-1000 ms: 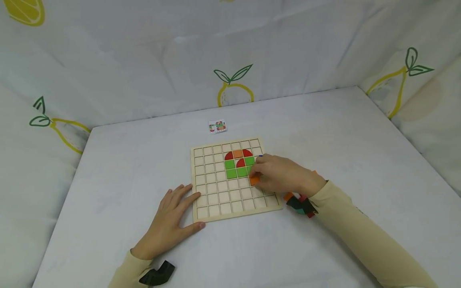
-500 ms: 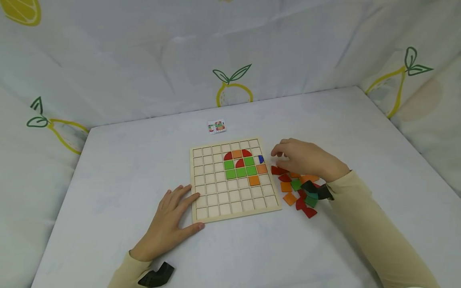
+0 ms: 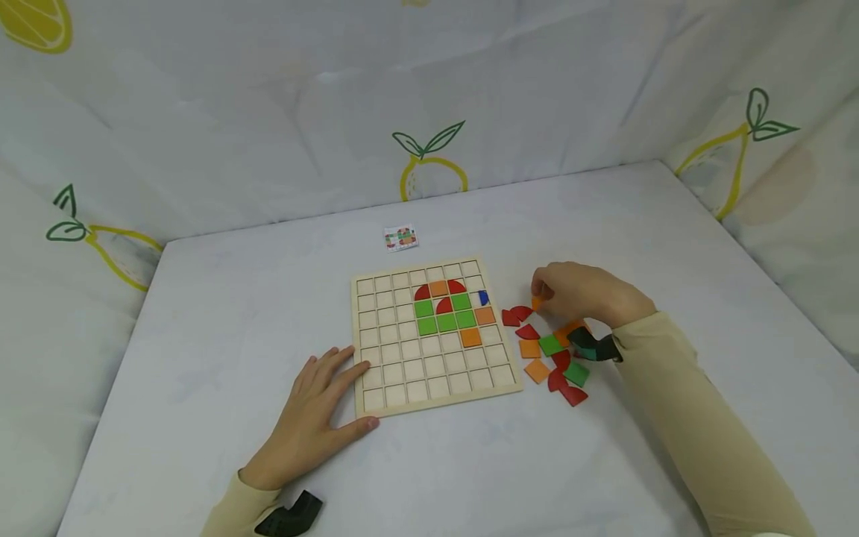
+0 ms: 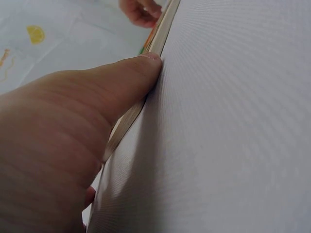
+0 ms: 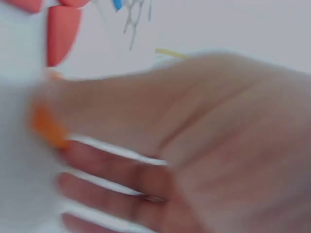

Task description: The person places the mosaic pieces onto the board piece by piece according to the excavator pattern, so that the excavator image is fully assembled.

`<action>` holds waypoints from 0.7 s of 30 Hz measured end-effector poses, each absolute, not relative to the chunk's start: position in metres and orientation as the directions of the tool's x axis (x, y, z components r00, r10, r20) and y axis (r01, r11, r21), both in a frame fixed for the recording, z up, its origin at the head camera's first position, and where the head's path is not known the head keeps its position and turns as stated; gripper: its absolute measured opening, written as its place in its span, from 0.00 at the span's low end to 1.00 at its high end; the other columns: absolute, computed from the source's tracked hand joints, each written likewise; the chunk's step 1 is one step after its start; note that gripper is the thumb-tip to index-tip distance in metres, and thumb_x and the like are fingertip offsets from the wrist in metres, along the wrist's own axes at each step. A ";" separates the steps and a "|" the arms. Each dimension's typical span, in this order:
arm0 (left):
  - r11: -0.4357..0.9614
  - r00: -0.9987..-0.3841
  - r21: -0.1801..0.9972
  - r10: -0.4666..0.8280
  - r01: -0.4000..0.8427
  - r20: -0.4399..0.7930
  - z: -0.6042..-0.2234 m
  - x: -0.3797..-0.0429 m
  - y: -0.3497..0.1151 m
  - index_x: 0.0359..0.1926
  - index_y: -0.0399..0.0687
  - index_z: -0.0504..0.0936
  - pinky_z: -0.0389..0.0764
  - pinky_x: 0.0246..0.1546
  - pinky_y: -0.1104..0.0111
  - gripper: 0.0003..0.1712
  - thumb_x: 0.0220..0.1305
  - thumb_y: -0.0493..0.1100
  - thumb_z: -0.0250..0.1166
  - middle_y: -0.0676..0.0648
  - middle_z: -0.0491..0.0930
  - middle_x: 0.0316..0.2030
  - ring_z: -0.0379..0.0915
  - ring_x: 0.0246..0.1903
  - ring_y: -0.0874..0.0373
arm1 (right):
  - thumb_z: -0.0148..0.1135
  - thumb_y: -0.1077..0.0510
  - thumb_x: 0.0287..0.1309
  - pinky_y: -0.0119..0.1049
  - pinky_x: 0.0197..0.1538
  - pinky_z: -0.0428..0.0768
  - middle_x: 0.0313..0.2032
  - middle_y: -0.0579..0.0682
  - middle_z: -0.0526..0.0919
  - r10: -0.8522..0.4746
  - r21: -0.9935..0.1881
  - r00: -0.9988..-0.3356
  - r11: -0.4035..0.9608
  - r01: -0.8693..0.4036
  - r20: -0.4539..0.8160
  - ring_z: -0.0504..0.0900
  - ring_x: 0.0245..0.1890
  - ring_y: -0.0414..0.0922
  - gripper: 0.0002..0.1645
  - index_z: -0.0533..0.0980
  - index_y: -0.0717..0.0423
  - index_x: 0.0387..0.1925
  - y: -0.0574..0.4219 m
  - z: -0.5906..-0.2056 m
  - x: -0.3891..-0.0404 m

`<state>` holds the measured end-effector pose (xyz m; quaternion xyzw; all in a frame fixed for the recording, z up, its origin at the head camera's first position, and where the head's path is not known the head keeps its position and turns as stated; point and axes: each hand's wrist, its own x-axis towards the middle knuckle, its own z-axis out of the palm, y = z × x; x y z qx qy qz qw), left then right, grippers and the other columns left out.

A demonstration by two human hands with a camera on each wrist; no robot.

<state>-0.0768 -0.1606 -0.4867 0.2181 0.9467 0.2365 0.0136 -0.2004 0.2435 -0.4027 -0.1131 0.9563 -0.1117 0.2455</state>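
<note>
In the head view a pale wooden grid board (image 3: 396, 373) bears several green, red and orange tiles, plus a small blue piece (image 3: 483, 297). My left hand (image 3: 313, 406) lies with spread fingers at its near left corner. The left wrist view shows that thumb (image 4: 131, 77) against the board's edge (image 4: 127, 124). To the right of the board, my right hand (image 3: 580, 291) pinches an orange tile (image 3: 536, 303), blurred in the right wrist view. The last orange square (image 3: 471, 337) sits in a cell below the green ones.
Loose red, orange and green tiles, among them a green square (image 3: 550, 344) and a red quarter-circle (image 3: 573, 395), are scattered right of the board beneath my right wrist. Behind the board lies a small printed pattern card (image 3: 401, 237). A lemon-print cloth (image 3: 295, 112) rises at the back.
My right hand has let go of an orange square on the board, moved right to the loose tiles, and taken hold of another orange tile. The left hand stays at the board's corner.
</note>
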 end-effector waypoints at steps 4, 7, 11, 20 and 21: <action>0.789 -0.899 0.441 0.424 0.427 0.111 -0.488 -0.076 -0.161 0.71 0.57 0.70 0.45 0.78 0.48 0.44 0.57 0.63 0.73 0.46 0.59 0.76 0.49 0.77 0.42 | 0.67 0.55 0.64 0.47 0.51 0.84 0.42 0.54 0.81 -0.283 -0.291 -0.900 0.938 -0.188 -0.333 0.77 0.42 0.50 0.18 0.81 0.61 0.51 0.244 -0.412 -0.205; 0.789 -0.898 0.441 0.426 0.427 0.108 -0.487 -0.077 -0.161 0.71 0.57 0.70 0.44 0.78 0.48 0.44 0.57 0.63 0.73 0.46 0.59 0.76 0.49 0.77 0.43 | 0.68 0.55 0.63 0.48 0.53 0.84 0.43 0.55 0.81 -0.286 -0.305 -0.905 0.933 -0.189 -0.315 0.77 0.42 0.50 0.20 0.81 0.62 0.53 0.245 -0.415 -0.208; 0.792 -0.901 0.447 0.425 0.416 0.087 -0.486 -0.077 -0.161 0.72 0.57 0.70 0.42 0.79 0.49 0.45 0.57 0.64 0.73 0.47 0.59 0.77 0.47 0.78 0.44 | 0.69 0.56 0.62 0.48 0.52 0.84 0.44 0.55 0.81 -0.289 -0.299 -0.906 0.934 -0.196 -0.310 0.76 0.42 0.50 0.21 0.81 0.63 0.53 0.245 -0.416 -0.208; 0.789 -0.899 0.445 0.428 0.424 0.096 -0.487 -0.077 -0.161 0.71 0.57 0.70 0.44 0.79 0.48 0.44 0.57 0.63 0.73 0.47 0.59 0.76 0.48 0.78 0.43 | 0.66 0.51 0.63 0.49 0.52 0.83 0.47 0.53 0.82 -0.315 -0.333 -0.924 0.914 -0.233 -0.216 0.77 0.47 0.49 0.22 0.80 0.57 0.55 0.230 -0.412 -0.203; 0.789 -0.899 0.446 0.428 0.422 0.094 -0.486 -0.077 -0.161 0.71 0.57 0.70 0.44 0.79 0.48 0.44 0.57 0.63 0.73 0.47 0.59 0.76 0.48 0.78 0.43 | 0.65 0.50 0.64 0.50 0.54 0.83 0.49 0.52 0.82 -0.331 -0.344 -0.923 0.905 -0.250 -0.198 0.78 0.48 0.49 0.22 0.79 0.56 0.56 0.225 -0.411 -0.201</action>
